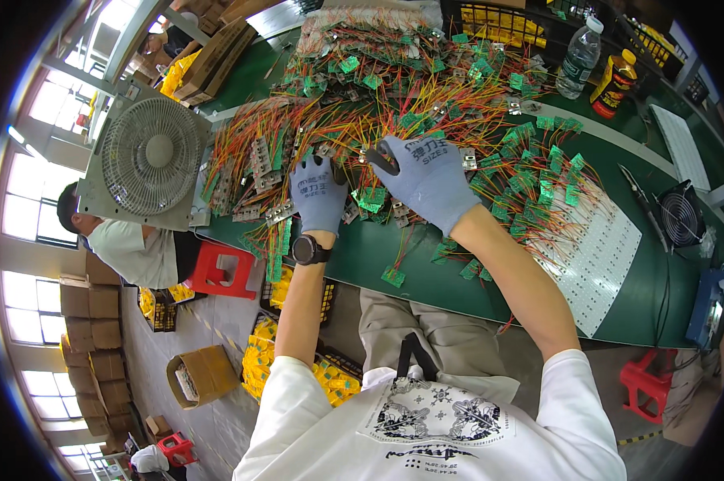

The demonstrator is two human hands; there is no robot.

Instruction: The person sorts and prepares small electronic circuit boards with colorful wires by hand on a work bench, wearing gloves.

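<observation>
The green table (354,260) lies largely hidden under a heap of wired circuit boards (382,92), which half covers a pale perforated panel (598,256). At the heap's near side, the gloved right hand (422,172) and left hand (318,192) curl; wires obscure their fingertips, so I cannot tell whether either grips anything.

Grey caged fan (160,151) at left, red stool (216,272), clear bottle (578,62) beside yellow-capped bottle (614,85), open carton (211,375) on floor (148,353)

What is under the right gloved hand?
Green circuit boards and red and yellow wires show around the right hand; anything directly beneath it is covered and cannot be seen.
</observation>
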